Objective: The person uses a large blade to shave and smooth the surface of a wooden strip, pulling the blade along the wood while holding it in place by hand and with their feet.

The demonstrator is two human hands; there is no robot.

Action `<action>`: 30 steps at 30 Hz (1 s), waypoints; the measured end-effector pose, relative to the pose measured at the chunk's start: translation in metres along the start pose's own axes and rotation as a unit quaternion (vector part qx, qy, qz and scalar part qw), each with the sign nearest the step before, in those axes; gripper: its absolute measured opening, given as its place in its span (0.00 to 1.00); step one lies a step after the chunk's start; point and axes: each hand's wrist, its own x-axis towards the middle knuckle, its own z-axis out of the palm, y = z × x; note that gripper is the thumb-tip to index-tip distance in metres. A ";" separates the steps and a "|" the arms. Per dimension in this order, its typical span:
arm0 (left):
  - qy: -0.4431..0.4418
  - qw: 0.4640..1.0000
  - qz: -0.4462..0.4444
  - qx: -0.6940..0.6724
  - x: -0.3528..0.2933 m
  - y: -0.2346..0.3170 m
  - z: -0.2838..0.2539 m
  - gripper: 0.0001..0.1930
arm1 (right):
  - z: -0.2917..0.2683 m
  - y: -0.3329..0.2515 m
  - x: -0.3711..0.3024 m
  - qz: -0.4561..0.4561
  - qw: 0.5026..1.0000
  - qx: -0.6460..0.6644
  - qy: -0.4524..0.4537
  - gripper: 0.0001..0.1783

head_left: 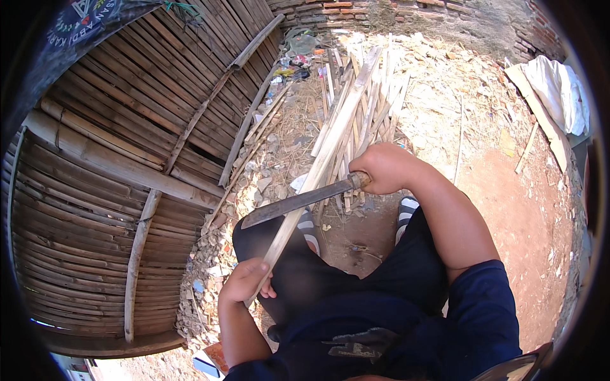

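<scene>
Here's the long pale slat (pixel 338 130), slanting up from the lap to a heap of split strips (pixel 370 124) lying under and right of its far half. The left hand (pixel 246 279) is wrapped round the slat's near end, thumb on top! And the right hand (pixel 384 168), right of the slat, is closed tight on the handle of a big knife (pixel 298 203), its broad dark blade crossing over the slat; whether the edge bites, I can't tell. Left of the slat rises a bamboo wall (pixel 121 95); beyond its far end, brickwork (pixel 356 14); far off to its right, white cloth (pixel 545 89).
</scene>
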 end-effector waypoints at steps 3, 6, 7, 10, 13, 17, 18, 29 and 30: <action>0.012 0.999 -0.029 0.009 -0.001 0.005 0.002 0.21 | -0.005 0.048 0.003 0.133 0.987 0.086 0.011 0.23; 0.039 0.997 -0.051 0.037 -0.001 0.014 0.010 0.21 | -0.006 0.083 0.001 0.261 0.954 0.110 0.099 0.30; 0.040 0.996 -0.055 0.051 0.000 0.017 0.012 0.20 | -0.008 0.089 -0.001 0.297 0.939 0.110 0.137 0.31; 0.033 0.997 -0.048 0.049 0.001 0.014 0.008 0.20 | -0.009 0.081 -0.006 0.273 0.951 0.110 0.095 0.30; 0.006 0.999 -0.031 0.006 0.002 0.006 0.003 0.21 | -0.017 0.027 -0.003 0.176 0.982 0.060 -0.008 0.27; -0.011 1.000 -0.024 0.007 0.001 0.005 -0.001 0.21 | -0.014 -0.017 -0.009 0.021 0.998 -0.012 -0.053 0.20; -0.009 1.000 -0.027 0.009 0.002 0.005 -0.001 0.20 | -0.015 -0.010 -0.007 0.045 0.997 0.018 -0.063 0.21; 0.002 0.999 -0.045 0.027 0.002 0.007 0.001 0.20 | -0.017 0.043 -0.009 0.221 0.974 0.014 0.047 0.23; 0.000 0.999 -0.044 0.017 0.001 0.007 0.001 0.20 | -0.017 0.027 -0.007 0.179 0.984 0.013 -0.005 0.22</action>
